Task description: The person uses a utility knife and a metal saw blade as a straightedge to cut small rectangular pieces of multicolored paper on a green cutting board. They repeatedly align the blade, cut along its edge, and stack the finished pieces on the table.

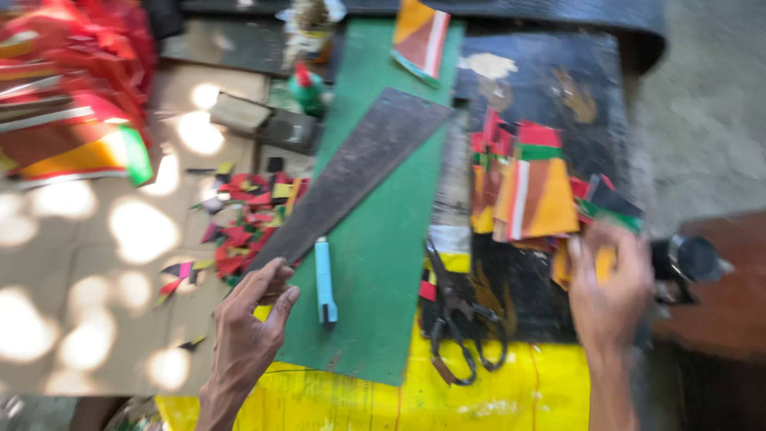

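At lower centre the left hand [251, 319] rests with its grip open, fingertips touching the narrow end of a long dark blade [351, 172] lying on the green mat [383, 295]. At right, the right hand [610, 291] closes on a yellow-orange paper piece [604, 262] below the stack of striped papers [531, 195]. A blue cutter [324, 279] and scissors [459, 319] lie between the hands. A green bottle [306, 86] stands at upper centre; its contents cannot be told.

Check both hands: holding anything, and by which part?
Left hand rests on the narrow end of the long dark tapered blade; grip unclear. Right hand grasps the lower edge of the stack of coloured paper pieces; blur hides details.
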